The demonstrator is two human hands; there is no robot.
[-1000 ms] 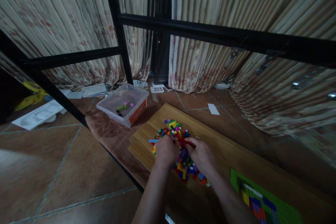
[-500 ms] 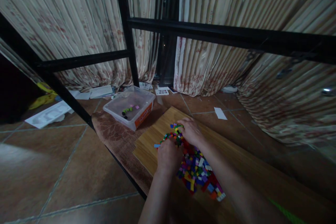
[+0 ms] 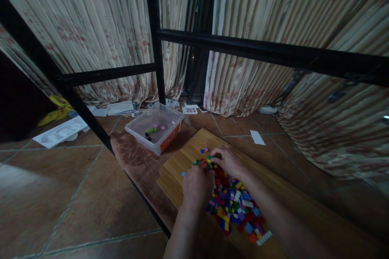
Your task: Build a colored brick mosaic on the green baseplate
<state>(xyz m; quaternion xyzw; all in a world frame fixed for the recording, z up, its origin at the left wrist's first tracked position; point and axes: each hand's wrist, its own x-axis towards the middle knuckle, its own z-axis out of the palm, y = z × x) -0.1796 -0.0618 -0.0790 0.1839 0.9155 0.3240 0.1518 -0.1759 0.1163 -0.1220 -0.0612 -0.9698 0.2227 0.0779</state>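
Observation:
A loose pile of small colourful building bricks (image 3: 232, 198) is spread over a wooden board (image 3: 179, 162). My left hand (image 3: 197, 184) curls palm-down over the far left part of the pile; its fingertips are mostly hidden, so what lies in them does not show. Just to its right, my right hand (image 3: 228, 161) reaches in with bent fingers that close around bricks at the pile's far end, a green one among them. Beyond the fingers, a few blue and orange bricks (image 3: 204, 151) lie apart. A light blue brick (image 3: 184, 174) sits left of my left hand.
A clear plastic box (image 3: 156, 123) with an orange label holds several green, pink and black pieces. It stands on a brown patterned cloth (image 3: 133, 151). Black metal bars (image 3: 258, 46) cross ahead, before striped curtains (image 3: 240, 85). Papers (image 3: 257, 137) lie on the tiled floor.
Both hands have drawn back slightly toward me among the bricks. The few blue and orange bricks at the far end now lie separate from my right fingers. The whole view has shifted a little.

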